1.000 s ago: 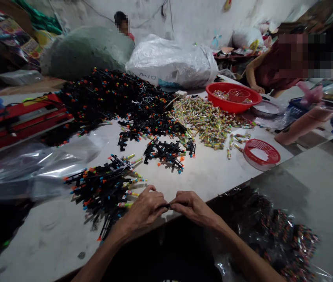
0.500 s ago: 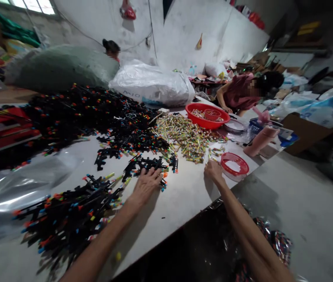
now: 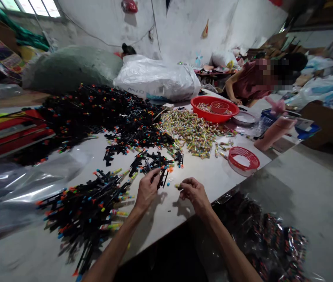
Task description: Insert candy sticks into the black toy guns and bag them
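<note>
My left hand [image 3: 147,190] grips a small black plastic toy gun [image 3: 162,178] above the white table [image 3: 210,176]. My right hand [image 3: 193,192] pinches a small candy tube [image 3: 178,186] between finger and thumb, close to the toy gun but apart from it. A loose heap of black toy guns with coloured tips [image 3: 81,211] lies left of my hands, with a larger mound [image 3: 96,113] behind it. A pile of wrapped candy tubes [image 3: 190,133] lies further ahead.
A red basin [image 3: 210,113] and a round red basket [image 3: 243,159] stand on the far right of the table. Wrapped packs in clear plastic [image 3: 272,239] lie beyond the near edge. A clear plastic sheet [image 3: 16,188] lies left. A co-worker's sleeve [image 3: 251,80] shows beyond the table.
My hands have come together over the table from their wider spread. My left hand has lifted off the toy guns with one in its grip, and my right hand has moved away from the red basket.
</note>
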Tool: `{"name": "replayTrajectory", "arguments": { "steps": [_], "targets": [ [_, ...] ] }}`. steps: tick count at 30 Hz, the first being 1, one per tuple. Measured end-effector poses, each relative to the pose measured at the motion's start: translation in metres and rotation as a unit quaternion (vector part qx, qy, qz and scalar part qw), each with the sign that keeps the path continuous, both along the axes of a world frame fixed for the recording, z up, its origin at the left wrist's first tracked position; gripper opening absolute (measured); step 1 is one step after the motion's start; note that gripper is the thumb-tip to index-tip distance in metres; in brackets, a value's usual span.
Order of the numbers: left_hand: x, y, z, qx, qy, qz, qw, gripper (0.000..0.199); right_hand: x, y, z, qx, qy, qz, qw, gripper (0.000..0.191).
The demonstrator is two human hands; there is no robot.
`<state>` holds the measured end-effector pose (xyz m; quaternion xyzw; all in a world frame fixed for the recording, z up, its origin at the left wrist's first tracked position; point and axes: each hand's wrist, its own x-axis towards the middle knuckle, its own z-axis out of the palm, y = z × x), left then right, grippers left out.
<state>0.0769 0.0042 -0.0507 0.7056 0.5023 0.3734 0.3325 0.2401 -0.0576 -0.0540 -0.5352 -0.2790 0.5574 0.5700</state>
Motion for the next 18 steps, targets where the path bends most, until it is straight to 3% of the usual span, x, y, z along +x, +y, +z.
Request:
{"name": "replayTrajectory", "arguments": {
  "steps": [1, 2, 4, 6, 10, 15, 18],
  "targets": [
    [0.000, -0.007, -0.001, -0.078, -0.094, 0.026, 0.992, 0.035, -0.007, -0.001, 0.003, 0.007, 0.033, 0.002, 0.999, 0.030],
    [0.000, -0.015, -0.002, -0.165, -0.197, 0.044, 0.965, 0.040, -0.013, -0.003, 0.005, 0.011, 0.052, 0.006, 0.999, 0.030],
    [-0.001, -0.031, -0.003, -0.308, -0.362, 0.049, 0.878, 0.054, -0.024, -0.007, 0.008, 0.014, 0.051, 0.015, 0.998, 0.027],
    [-0.004, -0.045, -0.002, -0.370, -0.417, 0.022, 0.830, 0.059, -0.031, -0.011, 0.008, 0.013, 0.020, 0.018, 1.000, 0.024],
    [-0.013, -0.061, -0.001, -0.387, -0.393, 0.025, 0.834, 0.038, -0.033, -0.017, 0.007, 0.009, -0.008, 0.066, 0.998, 0.024],
    [-0.018, -0.059, 0.002, -0.343, -0.455, 0.160, 0.806, 0.036, -0.035, -0.028, 0.010, 0.014, -0.021, 0.040, 0.999, 0.026],
    [-0.016, -0.056, 0.007, -0.296, -0.473, 0.210, 0.803, 0.034, -0.042, -0.039, 0.011, 0.031, -0.054, 0.092, 0.994, 0.026]
  ]
}}
